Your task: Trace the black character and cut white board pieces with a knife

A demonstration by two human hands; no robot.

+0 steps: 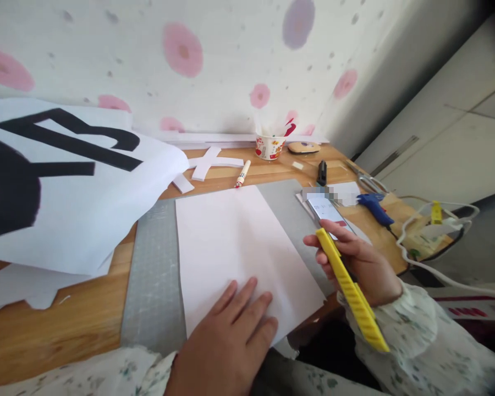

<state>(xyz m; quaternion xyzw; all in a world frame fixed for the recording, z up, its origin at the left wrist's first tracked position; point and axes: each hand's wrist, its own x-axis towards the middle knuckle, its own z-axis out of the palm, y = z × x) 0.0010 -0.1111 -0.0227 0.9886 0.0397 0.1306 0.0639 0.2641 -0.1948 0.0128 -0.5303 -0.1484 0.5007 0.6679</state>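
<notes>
A blank white sheet [235, 247] lies on a grey cutting mat [152, 275]. My left hand [231, 335] rests on the lower part of the sheet, palm down, with its fingers spread. Off the sheet's right edge, my right hand [363, 264] is raised with a yellow utility knife [350, 291] in its grip. The knife is tilted, and no blade can be made out at its upper end. Just beyond that hand lies a phone [325, 212] with its screen lit. Near the sheet's far edge is a cream-coloured marker [243, 174] with a red tip.
Large paper with black shapes [74, 220] covers the left side. At the back stand a paper cup [270, 147] and crossed white strips [210, 163]. To the right are a black stapler-like object [322, 173], scissors [371, 184], a blue glue gun [375, 209] and a white cable [404, 242].
</notes>
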